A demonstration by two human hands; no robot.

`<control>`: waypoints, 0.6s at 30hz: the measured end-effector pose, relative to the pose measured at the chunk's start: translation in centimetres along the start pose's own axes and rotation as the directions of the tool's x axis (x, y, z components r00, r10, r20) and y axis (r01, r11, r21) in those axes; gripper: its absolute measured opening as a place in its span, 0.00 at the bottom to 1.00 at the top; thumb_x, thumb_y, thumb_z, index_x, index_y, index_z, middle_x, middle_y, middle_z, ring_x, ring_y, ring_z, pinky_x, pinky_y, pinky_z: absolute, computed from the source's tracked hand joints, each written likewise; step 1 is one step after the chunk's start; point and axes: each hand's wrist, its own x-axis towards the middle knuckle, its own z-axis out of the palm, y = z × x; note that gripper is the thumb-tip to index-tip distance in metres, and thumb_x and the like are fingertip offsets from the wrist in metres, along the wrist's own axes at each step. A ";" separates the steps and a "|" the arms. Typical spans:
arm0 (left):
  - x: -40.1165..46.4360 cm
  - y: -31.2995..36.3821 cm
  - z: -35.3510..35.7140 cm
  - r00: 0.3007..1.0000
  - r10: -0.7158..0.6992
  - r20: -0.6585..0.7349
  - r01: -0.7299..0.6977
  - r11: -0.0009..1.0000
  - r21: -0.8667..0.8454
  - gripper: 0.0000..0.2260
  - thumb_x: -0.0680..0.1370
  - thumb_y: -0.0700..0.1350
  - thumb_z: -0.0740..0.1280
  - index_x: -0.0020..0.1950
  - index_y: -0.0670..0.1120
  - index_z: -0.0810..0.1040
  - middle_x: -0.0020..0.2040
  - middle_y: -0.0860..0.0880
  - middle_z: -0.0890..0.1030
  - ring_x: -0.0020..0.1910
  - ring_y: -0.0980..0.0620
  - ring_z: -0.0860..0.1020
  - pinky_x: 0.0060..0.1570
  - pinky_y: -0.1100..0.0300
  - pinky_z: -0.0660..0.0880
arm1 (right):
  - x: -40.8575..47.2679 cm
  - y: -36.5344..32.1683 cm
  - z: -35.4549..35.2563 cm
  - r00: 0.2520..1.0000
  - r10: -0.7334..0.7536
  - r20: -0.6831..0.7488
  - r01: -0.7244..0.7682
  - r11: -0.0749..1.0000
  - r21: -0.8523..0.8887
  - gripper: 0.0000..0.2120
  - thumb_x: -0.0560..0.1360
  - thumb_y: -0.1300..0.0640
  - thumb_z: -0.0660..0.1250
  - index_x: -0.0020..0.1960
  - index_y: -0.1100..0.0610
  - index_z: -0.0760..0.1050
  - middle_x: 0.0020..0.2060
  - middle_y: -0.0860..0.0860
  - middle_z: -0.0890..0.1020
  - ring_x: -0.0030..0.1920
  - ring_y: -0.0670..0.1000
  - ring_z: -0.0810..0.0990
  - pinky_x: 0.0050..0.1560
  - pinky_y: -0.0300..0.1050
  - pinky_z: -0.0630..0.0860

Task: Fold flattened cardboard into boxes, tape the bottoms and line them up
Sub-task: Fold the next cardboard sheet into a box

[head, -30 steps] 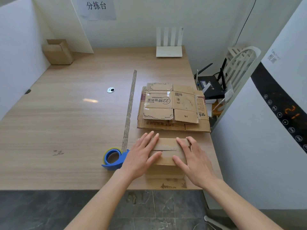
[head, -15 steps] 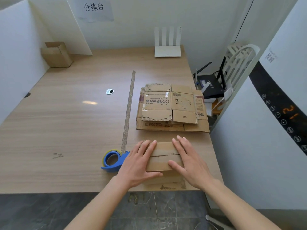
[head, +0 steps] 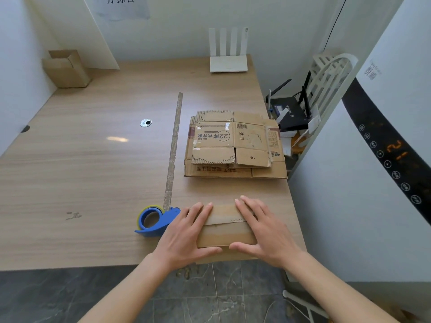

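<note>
A small brown cardboard box (head: 225, 227) stands at the table's front edge with its flaps folded shut on top. My left hand (head: 186, 236) lies flat on its left side, fingers straight, thumb along the near edge. My right hand (head: 263, 231) presses the right side the same way, thumb pointing inward. A blue tape dispenser (head: 154, 220) sits just left of my left hand. Behind the box lies a stack of flattened cardboard (head: 234, 145). One folded box (head: 66, 68) stands open at the far left corner.
A long thin strip (head: 173, 150) lies on the wooden table (head: 81, 171) left of the stack. A white router (head: 228, 59) stands at the back. A black router (head: 289, 110) and white chair (head: 331, 75) are off the right edge. White walls close in.
Both hands slid toward me over the box top and closer together, pressing the flaps down. The thumbs now reach the near edge. The view moved nearer.
</note>
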 end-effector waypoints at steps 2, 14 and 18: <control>0.6 0.0 -0.4 0.999 0.034 -0.037 -0.032 0.999 0.043 0.49 0.71 0.78 0.59 0.80 0.45 0.60 0.71 0.48 0.68 0.63 0.48 0.72 0.59 0.53 0.76 | 0.2 0.3 -0.3 0.999 -0.006 -0.045 0.005 1.000 -0.017 0.51 0.73 0.19 0.54 0.83 0.52 0.54 0.78 0.50 0.62 0.77 0.51 0.62 0.62 0.51 0.80; 0.4 -0.4 0.8 0.970 -0.022 0.241 0.013 0.999 0.040 0.50 0.71 0.79 0.54 0.83 0.51 0.46 0.74 0.51 0.62 0.63 0.49 0.69 0.60 0.54 0.74 | 0.6 0.2 -0.4 0.972 -0.035 0.232 0.046 0.998 -0.040 0.51 0.74 0.21 0.53 0.85 0.49 0.43 0.84 0.46 0.45 0.82 0.49 0.48 0.81 0.52 0.58; -1.1 -0.2 2.9 0.981 -0.018 0.192 -0.004 0.993 0.115 0.52 0.70 0.79 0.54 0.83 0.49 0.45 0.75 0.48 0.61 0.64 0.47 0.68 0.67 0.52 0.70 | -0.6 0.2 2.0 0.972 -0.066 0.226 0.076 0.997 -0.033 0.50 0.75 0.21 0.51 0.84 0.49 0.36 0.82 0.44 0.38 0.82 0.45 0.37 0.83 0.51 0.44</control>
